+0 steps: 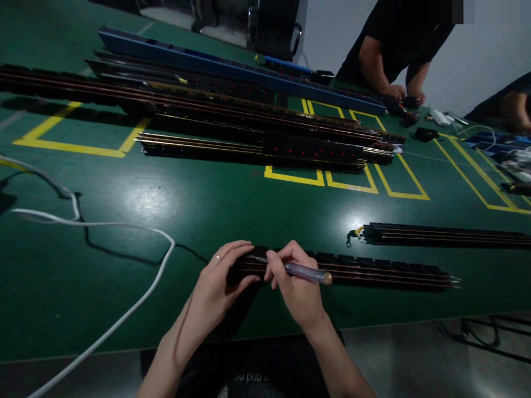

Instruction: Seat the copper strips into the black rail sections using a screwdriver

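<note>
On the green table near me lies a long black strip (381,272) with thin copper-coloured bars along it and bare metal ends at its right. My left hand (218,279) is curved round the strip's left end, fingers on the far side and thumb on the near side. Pinched in my right hand (301,290) is a slim screwdriver (309,273) with a translucent handle and a brownish end cap. Its thin shaft points left, over the strip between my hands. Whether the tip touches the strip, I cannot tell.
Another black strip (448,236) lies at the right, with small ring terminals (354,235) at its end. Several long strips (249,146) and a blue rail (232,63) lie farther back. A white cable (141,301) crosses the left side. Two people (394,50) work at the far right.
</note>
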### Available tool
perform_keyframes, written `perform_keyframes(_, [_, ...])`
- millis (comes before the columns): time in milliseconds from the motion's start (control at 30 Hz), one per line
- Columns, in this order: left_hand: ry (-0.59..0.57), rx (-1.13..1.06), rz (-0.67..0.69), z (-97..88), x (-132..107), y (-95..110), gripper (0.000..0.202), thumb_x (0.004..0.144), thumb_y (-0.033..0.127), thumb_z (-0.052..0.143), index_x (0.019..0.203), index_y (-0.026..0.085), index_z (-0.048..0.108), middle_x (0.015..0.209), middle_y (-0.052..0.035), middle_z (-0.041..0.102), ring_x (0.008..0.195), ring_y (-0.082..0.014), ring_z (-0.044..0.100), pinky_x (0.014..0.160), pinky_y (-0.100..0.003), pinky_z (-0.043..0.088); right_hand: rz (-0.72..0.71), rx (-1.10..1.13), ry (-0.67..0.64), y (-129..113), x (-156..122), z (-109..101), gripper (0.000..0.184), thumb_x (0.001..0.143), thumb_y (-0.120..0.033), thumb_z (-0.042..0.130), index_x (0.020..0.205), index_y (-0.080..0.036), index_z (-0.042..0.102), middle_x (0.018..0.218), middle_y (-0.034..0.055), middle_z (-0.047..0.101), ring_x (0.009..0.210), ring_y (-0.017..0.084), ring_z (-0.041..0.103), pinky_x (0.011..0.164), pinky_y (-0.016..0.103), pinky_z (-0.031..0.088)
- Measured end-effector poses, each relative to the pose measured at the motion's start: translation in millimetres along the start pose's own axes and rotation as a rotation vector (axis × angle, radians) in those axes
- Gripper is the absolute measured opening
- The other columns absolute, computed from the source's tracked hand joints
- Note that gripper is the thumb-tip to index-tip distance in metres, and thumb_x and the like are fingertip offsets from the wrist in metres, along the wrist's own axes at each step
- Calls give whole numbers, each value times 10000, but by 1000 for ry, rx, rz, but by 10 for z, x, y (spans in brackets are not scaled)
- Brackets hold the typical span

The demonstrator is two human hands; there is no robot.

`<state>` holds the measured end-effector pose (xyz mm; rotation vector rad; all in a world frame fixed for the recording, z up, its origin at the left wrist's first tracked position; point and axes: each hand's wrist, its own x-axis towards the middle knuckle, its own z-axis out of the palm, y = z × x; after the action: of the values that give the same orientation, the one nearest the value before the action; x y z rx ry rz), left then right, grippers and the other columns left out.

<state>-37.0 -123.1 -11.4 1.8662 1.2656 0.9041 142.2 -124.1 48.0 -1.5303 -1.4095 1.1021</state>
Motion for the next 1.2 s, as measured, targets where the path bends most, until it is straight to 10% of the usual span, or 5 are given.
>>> perform_keyframes(633, [-18, 221, 56, -20, 22, 58, 367, 926, 307, 592, 1291, 312, 555, 1335, -51, 525, 1211, -208, 528, 1011, -404, 496, -9, -168, -246, -34, -77, -278, 162, 910, -315, 561, 877, -180, 643, 787, -28, 674, 702, 50, 608, 668, 156, 419])
perform_keyframes(933, [-77, 371, 338, 223, 7, 402, 466, 940, 170, 447, 1406, 172, 446, 1410, -116, 530, 1295, -249, 474, 1069, -412, 414, -76, -37, -283, -75, -147, -362, 92, 851, -204, 609, 787, -147, 643, 746, -36, 621, 675, 38, 546, 691, 147, 426])
perform_keyframes(1200, [-10, 479, 334, 367, 87, 313, 380, 931, 149, 536, 1305, 218, 530, 1263, -60, 624, 1151, -196, 551, 985, -344, 410, 228, 169, -269, 183, -225, -655, 254, 863, -393, 646, 913, -147, 686, 697, -6, 651, 579, 51, 594, 508, 123, 432])
